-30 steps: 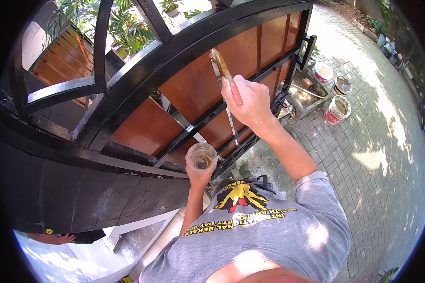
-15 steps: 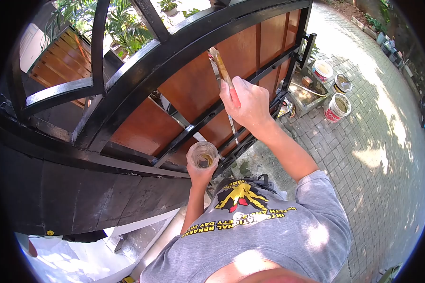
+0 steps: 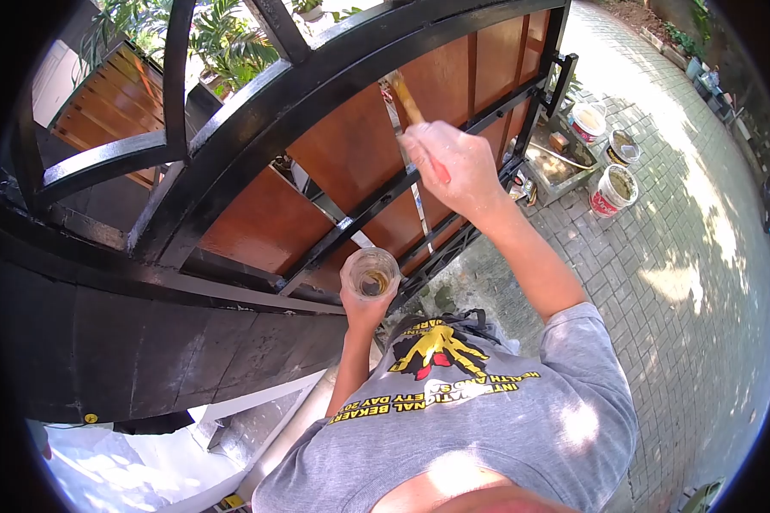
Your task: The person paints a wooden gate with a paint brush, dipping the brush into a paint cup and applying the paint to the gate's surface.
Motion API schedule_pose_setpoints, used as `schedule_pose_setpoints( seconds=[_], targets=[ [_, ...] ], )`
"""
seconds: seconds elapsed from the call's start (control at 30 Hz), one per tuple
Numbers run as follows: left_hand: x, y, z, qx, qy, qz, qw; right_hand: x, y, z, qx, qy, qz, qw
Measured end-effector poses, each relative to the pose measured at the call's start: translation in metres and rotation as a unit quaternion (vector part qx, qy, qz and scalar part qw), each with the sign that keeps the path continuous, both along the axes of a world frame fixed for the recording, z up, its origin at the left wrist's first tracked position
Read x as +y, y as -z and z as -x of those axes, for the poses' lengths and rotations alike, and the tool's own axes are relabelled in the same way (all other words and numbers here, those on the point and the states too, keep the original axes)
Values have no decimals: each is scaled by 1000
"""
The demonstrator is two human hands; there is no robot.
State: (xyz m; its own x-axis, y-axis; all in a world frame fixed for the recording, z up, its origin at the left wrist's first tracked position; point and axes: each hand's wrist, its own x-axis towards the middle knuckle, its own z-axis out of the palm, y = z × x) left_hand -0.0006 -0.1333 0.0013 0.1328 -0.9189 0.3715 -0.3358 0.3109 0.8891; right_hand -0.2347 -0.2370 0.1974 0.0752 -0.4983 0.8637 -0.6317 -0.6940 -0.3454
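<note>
Left hand (image 3: 364,309) is closed around a cup (image 3: 372,274), held upright in front of the chest. Right hand (image 3: 453,167) grips a brush (image 3: 406,98), its tip against the gate (image 3: 351,158) panel, just below the black arch. Buckets (image 3: 612,190) stand on the paving beyond.

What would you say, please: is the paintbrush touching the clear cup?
Apart. The head view shows the paintbrush up by the gate in the right hand, and the clear cup held lower in the left hand.
</note>
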Motion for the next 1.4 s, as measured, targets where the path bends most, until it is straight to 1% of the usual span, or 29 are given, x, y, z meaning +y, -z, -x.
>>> schedule_pose_setpoints(
  seconds=[0.03, 0.13, 0.17, 0.27, 0.37, 0.47, 0.57, 0.67, 0.77, 0.87, 0.97, 1.1, 1.17, 1.27, 1.3, 1.4],
  targets=[
    [0, 0, -1, -1, -2, -3, 1000, 0, 6, -1, 49, 17, -8, 999],
    [2, 0, -2, 0, -8, -10, 1000, -2, 13, -5, 116, 17, -115, 986],
    [4, -1, -2, 2, -8, -12, 1000, -4, 12, -6, 78, 3, -99, 992],
    [3, -1, -3, 2, -8, -9, 1000, -9, -2, -5, 61, -18, -25, 998],
    [4, 0, -3, -6, -8, -9, 1000, -10, -20, -7, 45, -10, 47, 998],
    [5, 0, -4, 1, -8, -11, 1000, -5, -21, -8, 53, 9, 32, 998],
    [6, -1, -4, 3, -13, -15, 1000, 3, -12, -12, 103, 40, -85, 990],
    [7, 1, -4, -8, -21, -22, 1000, -1, -4, -19, 145, 36, -133, 980],
    [5, 2, -4, -2, -19, -19, 1000, -2, -19, -21, 44, -41, -96, 994],
    [5, 1, -3, -4, -20, -16, 1000, -8, -18, -20, 4, -60, -93, 994],
    [5, 1, -4, -12, -28, -9, 999, -11, 8, -20, -5, -69, -66, 995],
    [8, 0, -1, -6, -43, -15, 999, -13, 58, -21, -19, -45, -128, 991],
    [7, 1, -2, 5, -31, -8, 999, -16, 77, -20, -34, -32, -156, 987],
    [4, -4, -1, 1, -30, -10, 999, -6, 65, -18, -65, -107, -67, 990],
    [3, -6, 0, -1, -34, -18, 999, -7, 66, -14, -57, -119, -38, 991],
    [-4, -4, 5, -3, -29, -26, 999, -5, 73, -18, -98, -89, -78, 988]
  ],
)
